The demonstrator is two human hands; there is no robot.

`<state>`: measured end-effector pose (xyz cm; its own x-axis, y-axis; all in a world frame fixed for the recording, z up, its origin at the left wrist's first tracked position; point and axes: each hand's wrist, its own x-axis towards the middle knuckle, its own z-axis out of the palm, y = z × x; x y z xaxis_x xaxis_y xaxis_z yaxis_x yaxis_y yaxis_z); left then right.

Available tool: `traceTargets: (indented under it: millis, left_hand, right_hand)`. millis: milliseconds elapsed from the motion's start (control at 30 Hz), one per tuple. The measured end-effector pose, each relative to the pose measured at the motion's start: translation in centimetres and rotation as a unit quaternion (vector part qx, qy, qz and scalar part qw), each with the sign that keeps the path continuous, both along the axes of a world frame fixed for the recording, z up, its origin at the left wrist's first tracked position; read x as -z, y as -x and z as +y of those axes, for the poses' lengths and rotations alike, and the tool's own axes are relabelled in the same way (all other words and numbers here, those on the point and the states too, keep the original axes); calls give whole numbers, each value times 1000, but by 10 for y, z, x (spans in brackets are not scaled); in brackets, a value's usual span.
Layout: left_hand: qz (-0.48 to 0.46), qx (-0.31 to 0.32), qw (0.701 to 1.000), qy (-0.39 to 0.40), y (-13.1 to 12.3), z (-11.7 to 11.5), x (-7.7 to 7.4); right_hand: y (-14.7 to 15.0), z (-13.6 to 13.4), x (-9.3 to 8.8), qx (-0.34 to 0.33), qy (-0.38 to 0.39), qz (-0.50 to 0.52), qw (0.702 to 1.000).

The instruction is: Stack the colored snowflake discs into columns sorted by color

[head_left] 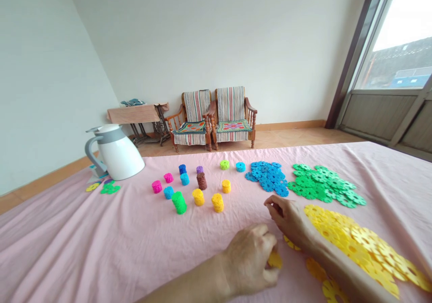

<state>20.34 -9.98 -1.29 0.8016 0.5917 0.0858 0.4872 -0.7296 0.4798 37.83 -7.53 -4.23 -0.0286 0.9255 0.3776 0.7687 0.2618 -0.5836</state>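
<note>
Clamping a round yellow plastic disc (275, 260), left hand (250, 257) may drop it if pinched off-centre; right hand (290, 217): grip not discernible.

From head height, forward and down, close over pink cloth (111, 249) at bottom, toward wall (216, 33) at top.

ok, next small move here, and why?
Probably take another from the yellow pile with the right hand, if free (can't tell): the left hand holds a yellow disc, the pile lies beside the right forearm, and yellow stacks stand on the cloth.
</note>
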Motion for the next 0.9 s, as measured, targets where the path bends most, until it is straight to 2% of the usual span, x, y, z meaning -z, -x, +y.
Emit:
traceTargets:
  millis: [100,233,333,467,567,667,767,900]
  left_hand:
    - [-9,0,1000,-15,5,-1,-5]
    - [-39,-30,998,-32,17,8,-23]
    - [-67,-106,990,-62,30,33,-40]
    - [-77,-192,974,-95,50,85,-54]
    - [-33,-217,969,-112,60,122,-55]
    - [-8,-213,971,-110,61,144,-52]
    - [14,-206,972,-109,57,153,-46]
    - [36,-202,973,-107,52,155,-42]
  right_hand:
    - [1,-1,0,-3,11,0,1000]
    - [2,-2,-2,-4,21,-6,1000]
    - [3,-1,-3,-5,32,-11,999]
    - [4,-1,-3,-8,41,-16,999]
    - [4,-1,-3,-8,46,-18,999]
    - [4,-2,-3,-6,52,-18,998]
    - [4,-3,-4,-6,53,-23,998]
    - [4,-4,-4,-9,56,-20,998]
